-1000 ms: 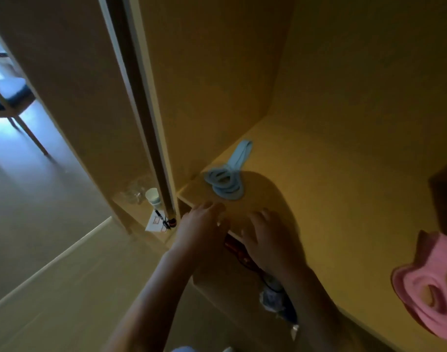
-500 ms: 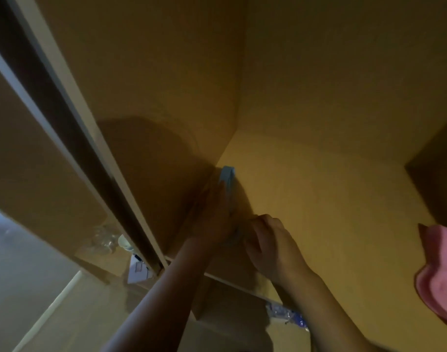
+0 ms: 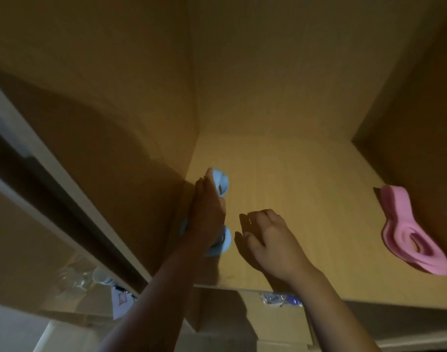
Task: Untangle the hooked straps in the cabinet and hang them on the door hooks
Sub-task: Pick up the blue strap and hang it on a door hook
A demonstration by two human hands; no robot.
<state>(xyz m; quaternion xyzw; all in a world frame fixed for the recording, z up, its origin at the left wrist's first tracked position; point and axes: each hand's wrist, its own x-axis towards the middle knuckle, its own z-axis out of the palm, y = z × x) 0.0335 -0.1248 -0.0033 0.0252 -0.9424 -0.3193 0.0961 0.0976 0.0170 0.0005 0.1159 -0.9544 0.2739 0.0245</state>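
Head view | left hand (image 3: 207,217) lies flat over blue straps (image 3: 221,185) at shelf (image 3: 306,189) left wall, long axis front-to-back | right hand (image 3: 268,240) loosely spread, empty, just beside | pink strap (image 3: 400,232) well apart, rightward.

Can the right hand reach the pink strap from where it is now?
Probably yes. The right hand rests on the shelf, and only bare shelf lies between it and the pink strap by the right wall.

left hand (image 3: 207,214) hides most of blue straps (image 3: 221,182); grip unclear.
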